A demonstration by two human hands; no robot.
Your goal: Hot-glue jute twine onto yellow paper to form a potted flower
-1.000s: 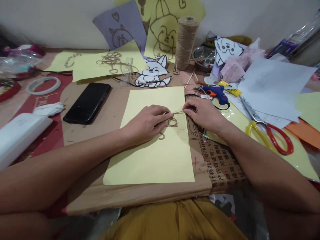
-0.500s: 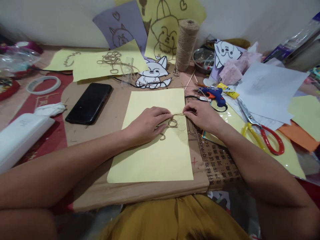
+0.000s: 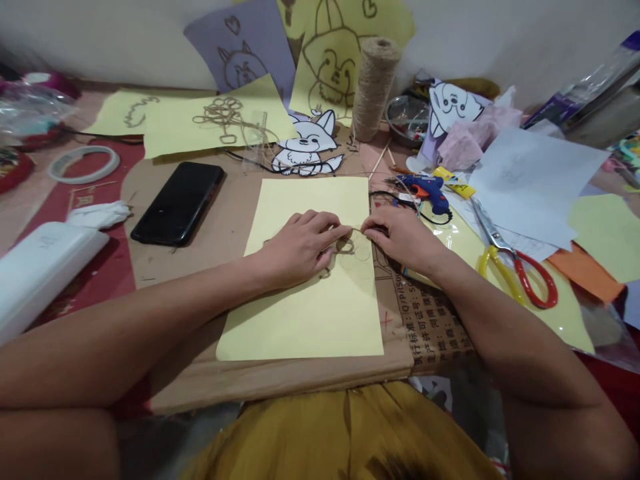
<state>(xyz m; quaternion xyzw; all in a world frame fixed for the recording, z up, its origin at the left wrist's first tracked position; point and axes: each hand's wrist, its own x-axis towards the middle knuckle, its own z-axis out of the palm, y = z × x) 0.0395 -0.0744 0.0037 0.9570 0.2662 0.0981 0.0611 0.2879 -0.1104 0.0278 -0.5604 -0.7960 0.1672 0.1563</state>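
A pale yellow sheet of paper (image 3: pixel 300 327) lies in front of me, with loops of brown twine (image 3: pixel 345 247) and faint pencil circles on it. My left hand (image 3: pixel 303 250) rests on the sheet, fingers stretched out, the index fingertip pressing at the twine above a small loop. A curled bit of twine shows below its thumb. At the sheet's right edge, my right hand (image 3: pixel 397 233) pinches the twine's free end between thumb and fingers. A short stretch of twine spans the gap between both hands. Part of the twine is hidden under the left hand.
A black phone (image 3: pixel 179 203) and a tape roll (image 3: pixel 84 165) lie to the left. At the back stands a twine spool (image 3: pixel 375 90) beside a paper fox cutout (image 3: pixel 307 143). On the right are a blue glue gun (image 3: pixel 427 193) and scissors (image 3: pixel 517 257).
The left index finger has slid right along the twine, and the right hand has come slightly closer to it. The visible twine between the hands is shorter.
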